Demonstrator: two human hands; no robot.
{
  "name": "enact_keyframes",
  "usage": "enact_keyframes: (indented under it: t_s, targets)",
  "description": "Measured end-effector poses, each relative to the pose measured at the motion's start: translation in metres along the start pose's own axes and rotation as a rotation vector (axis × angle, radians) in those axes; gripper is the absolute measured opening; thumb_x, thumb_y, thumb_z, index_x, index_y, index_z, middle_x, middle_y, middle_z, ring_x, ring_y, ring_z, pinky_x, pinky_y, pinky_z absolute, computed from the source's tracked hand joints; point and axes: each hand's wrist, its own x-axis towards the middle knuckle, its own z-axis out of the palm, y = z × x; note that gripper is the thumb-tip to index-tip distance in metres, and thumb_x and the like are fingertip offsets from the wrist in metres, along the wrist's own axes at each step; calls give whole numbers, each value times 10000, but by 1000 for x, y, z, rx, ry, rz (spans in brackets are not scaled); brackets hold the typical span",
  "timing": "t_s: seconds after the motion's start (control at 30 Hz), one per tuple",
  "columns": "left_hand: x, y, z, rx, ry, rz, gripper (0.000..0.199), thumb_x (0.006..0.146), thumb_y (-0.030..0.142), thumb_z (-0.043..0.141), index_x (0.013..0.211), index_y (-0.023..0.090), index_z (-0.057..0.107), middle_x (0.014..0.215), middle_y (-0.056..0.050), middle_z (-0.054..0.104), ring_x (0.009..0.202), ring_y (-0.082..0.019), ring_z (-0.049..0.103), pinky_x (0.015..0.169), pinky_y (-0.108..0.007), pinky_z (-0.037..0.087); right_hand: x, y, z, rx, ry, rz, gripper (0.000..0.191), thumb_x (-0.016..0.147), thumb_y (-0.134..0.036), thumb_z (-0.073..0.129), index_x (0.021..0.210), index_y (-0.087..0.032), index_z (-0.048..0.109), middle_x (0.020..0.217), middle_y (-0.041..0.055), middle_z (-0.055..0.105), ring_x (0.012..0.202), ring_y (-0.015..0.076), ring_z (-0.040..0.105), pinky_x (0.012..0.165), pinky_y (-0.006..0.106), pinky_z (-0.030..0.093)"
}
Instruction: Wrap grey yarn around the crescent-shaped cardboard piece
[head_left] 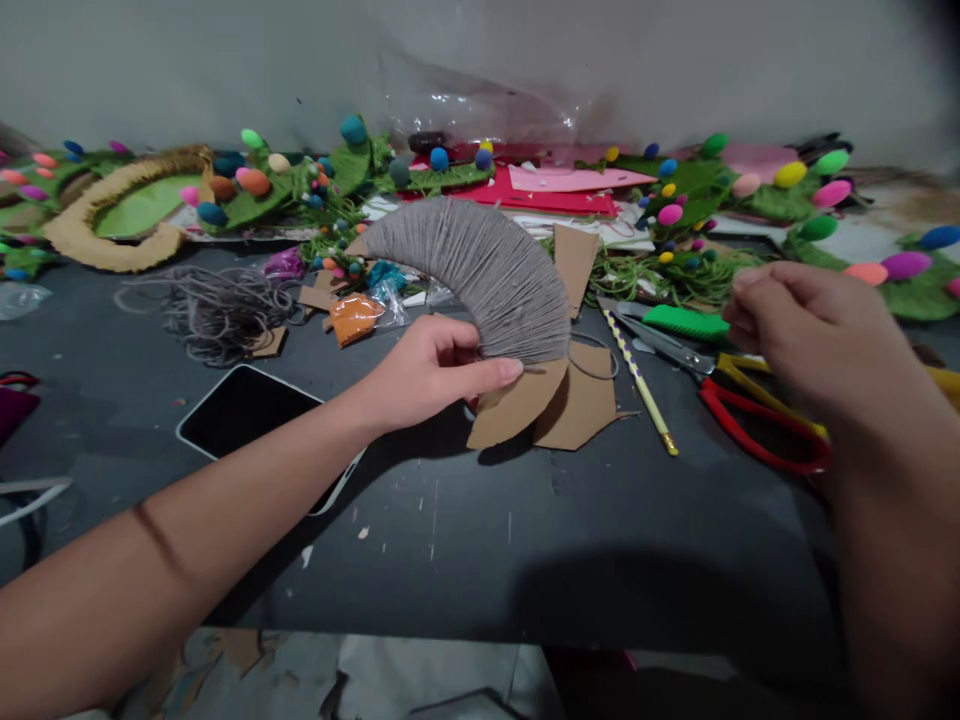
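My left hand grips a crescent-shaped cardboard piece wrapped in grey yarn, thumb on top and fingers behind it. Bare brown cardboard shows at the crescent's lower end. A loop of grey yarn curls out beside it. Up at the right is my right hand, its fingers curled together; whatever they may hold is hidden. Below and left of that hand lie scissors with red and yellow handles, apparently apart from it. A patterned pencil and a green-handled cutter lie nearby.
A phone lies under my left forearm. Behind it sits a tangle of grey yarn. Along the wall are a tan wrapped crescent, green felt leaves with coloured balls, and red sheets. Cardboard scraps lie around the crescent.
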Motion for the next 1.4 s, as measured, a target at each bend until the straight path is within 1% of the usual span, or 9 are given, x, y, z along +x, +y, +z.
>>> enact_keyframes:
  t_s: [0.13,0.5,0.63,0.87,1.0,1.13,1.2,1.3,1.4]
  targets:
    - [0,0,1,4,17,-16,387,812,378,806,607,140,580,551,-11,605,549,-107,583,480,-203,409,0,0,-8,-103,71,81,266,922,-351,586,717,-182,607,596,-1,504,517,97,392,513,307,298]
    - [-1,1,1,-8,-18,-16,299,825,365,790,714,112,674,610,-26,636,586,-114,586,532,-216,445,5,14,-11,-94,208,-22,178,874,-288,671,967,-158,747,807,100,713,594,124,528,569,302,386]
    - [-1,2,1,2,-32,18,308,825,367,785,699,111,670,646,-35,641,613,-115,583,556,-217,461,6,14,-11,-254,242,-63,214,826,-347,747,904,-150,784,710,73,680,546,115,451,569,311,361]
    - [-1,1,2,13,-39,42,280,822,340,780,725,99,676,678,-49,641,637,-120,575,564,-216,462,0,2,5,-102,260,-373,97,815,-264,760,769,-180,771,875,91,759,717,165,644,608,287,440]
    - [-1,0,1,49,-25,75,298,826,351,781,718,93,680,668,-49,634,618,-112,560,540,-208,445,-21,-28,16,-8,150,-513,285,885,-231,701,1162,-186,751,1164,113,733,861,169,673,727,303,501]
    - [-1,-1,2,57,-15,94,299,834,348,780,714,93,680,637,-38,628,592,-101,550,512,-189,435,-43,-55,25,117,103,-503,151,942,-261,656,852,-165,730,832,51,719,738,138,620,647,275,461]
    - [-1,-1,2,47,-16,96,293,838,345,780,722,94,684,643,-39,638,601,-102,563,519,-186,447,-48,-61,28,172,54,-501,130,927,-237,666,1006,-157,731,944,62,716,742,132,605,662,282,473]
    - [-1,-1,3,40,-13,97,301,840,350,782,720,90,686,642,-41,648,594,-97,569,519,-181,449,-51,-62,34,230,-107,-480,410,906,-227,680,1310,-167,645,1127,78,702,808,143,627,714,298,512]
    - [0,0,3,44,-13,103,297,845,334,779,704,92,681,619,-32,650,572,-86,568,506,-164,445,-53,-64,41,254,-214,-457,360,880,-351,736,1195,-182,695,1008,52,719,765,152,619,680,300,511]
